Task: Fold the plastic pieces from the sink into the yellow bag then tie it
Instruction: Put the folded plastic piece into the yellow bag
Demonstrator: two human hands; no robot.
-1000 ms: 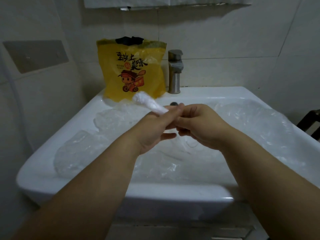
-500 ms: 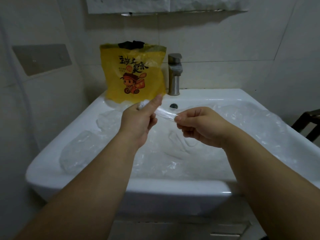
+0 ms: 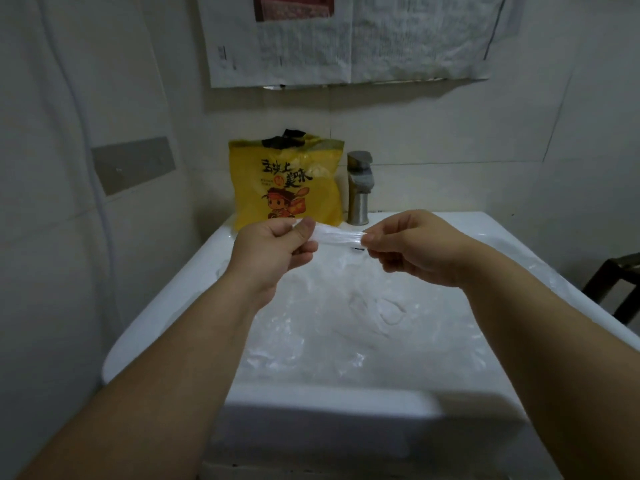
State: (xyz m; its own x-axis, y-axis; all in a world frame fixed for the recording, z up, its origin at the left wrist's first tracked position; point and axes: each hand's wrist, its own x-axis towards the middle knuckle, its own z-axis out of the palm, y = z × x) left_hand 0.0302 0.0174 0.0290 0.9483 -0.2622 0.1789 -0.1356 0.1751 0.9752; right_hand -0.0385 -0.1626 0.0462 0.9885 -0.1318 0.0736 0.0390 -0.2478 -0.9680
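Note:
A narrow strip of clear plastic (image 3: 337,237) is stretched between my two hands above the white sink (image 3: 166,313). My left hand (image 3: 273,251) pinches its left end and my right hand (image 3: 415,251) pinches its right end. Behind them the yellow bag (image 3: 287,178) with a cartoon figure stands upright at the sink's back left, something black at its mouth. More clear plastic pieces (image 3: 346,327) lie crumpled in the basin and over its right rim.
A metal tap (image 3: 360,188) stands right of the bag against the tiled wall. Papers (image 3: 346,39) hang on the wall above. A dark chair frame (image 3: 620,285) shows at the right edge. A grey plate (image 3: 133,164) is on the left wall.
My hands have drawn apart, pulling the rolled plastic out into a taut strip. The view has tilted upward, showing more wall and the papers.

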